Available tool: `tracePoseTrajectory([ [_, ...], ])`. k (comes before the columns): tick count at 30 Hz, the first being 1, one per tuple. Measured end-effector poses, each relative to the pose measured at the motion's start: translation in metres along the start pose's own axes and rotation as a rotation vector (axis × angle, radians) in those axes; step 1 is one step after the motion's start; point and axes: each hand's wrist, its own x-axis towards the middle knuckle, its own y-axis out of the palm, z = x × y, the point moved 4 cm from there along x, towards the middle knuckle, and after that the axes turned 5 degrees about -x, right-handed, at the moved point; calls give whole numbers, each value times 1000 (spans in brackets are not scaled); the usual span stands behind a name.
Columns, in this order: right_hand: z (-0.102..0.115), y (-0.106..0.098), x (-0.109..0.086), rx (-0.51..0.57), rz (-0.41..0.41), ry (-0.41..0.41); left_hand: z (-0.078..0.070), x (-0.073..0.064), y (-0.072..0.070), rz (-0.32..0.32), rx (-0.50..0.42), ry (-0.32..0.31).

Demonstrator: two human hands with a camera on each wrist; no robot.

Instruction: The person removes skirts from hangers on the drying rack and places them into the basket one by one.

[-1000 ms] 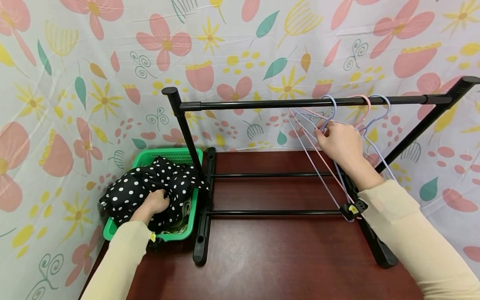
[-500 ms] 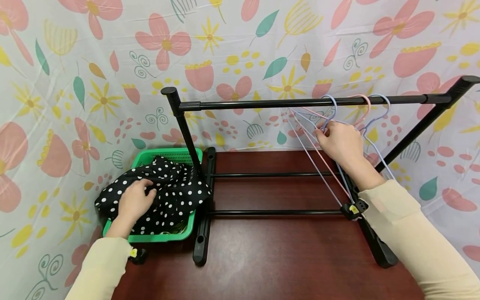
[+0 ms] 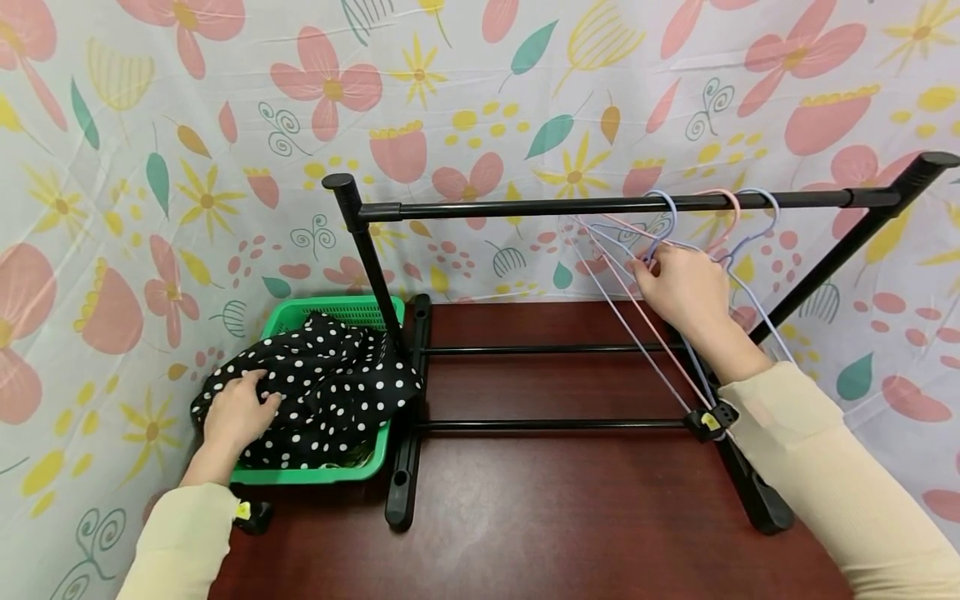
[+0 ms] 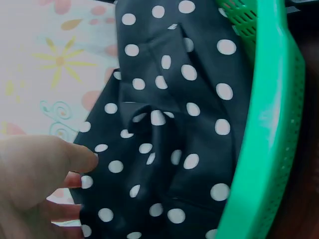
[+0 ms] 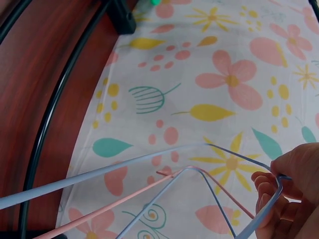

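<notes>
A black garment with white polka dots [image 3: 330, 392] lies bunched over the green basket [image 3: 300, 477], spilling past its left side. My left hand [image 3: 236, 417] is at the garment's left edge, fingers loosely spread; in the left wrist view, its thumb [image 4: 82, 158] overlaps the cloth's edge. How firmly the fingertips touch is hard to tell. With my right hand [image 3: 684, 285] I pinch the neck of a blue hanger [image 5: 264, 211], whose hook is over the rack's black top bar [image 3: 510, 207]. A pink hanger [image 3: 726, 218] and another blue hanger [image 3: 757, 229] hang just to its right.
The black rack's left foot [image 3: 405, 483] stands right beside the basket on a dark red-brown table [image 3: 555, 508]. Two thin lower bars [image 3: 555, 426] cross between its feet. A flower-printed curtain [image 3: 480, 100] covers the back and sides.
My left hand has let go of the garment and moved left across it; the cloth now spreads flatter over the basket. My right hand stays on the hanger.
</notes>
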Motion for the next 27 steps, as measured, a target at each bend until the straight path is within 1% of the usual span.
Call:
tracePoseTrajectory([
  [2, -1, 0, -1, -1, -5, -1, 1, 3, 8, 52, -1, 15],
  [4, -1, -1, -1, -4, -9, -2, 2, 5, 17, 92, -7, 13],
  [9, 0, -2, -3, -8, -33, -10, 4, 11, 34, 195, -26, -29],
  [11, 1, -2, -4, -11, -45, -16, 5, 13, 39, 216, -31, -46],
  [15, 1, -2, -5, -18, -57, -28, 9, 14, 45, 248, -37, -60],
  [18, 1, -2, -5, -23, -57, -32, 12, 14, 48, 269, -38, -55],
  [22, 1, -1, -4, -26, -43, -31, 18, 15, 54, 308, -57, -47],
  [25, 2, 0, -4, -21, -23, -26, 24, 15, 61, 355, -88, -58],
  [27, 3, 0, -4, -19, -7, -20, 27, 15, 64, 374, -104, -68],
])
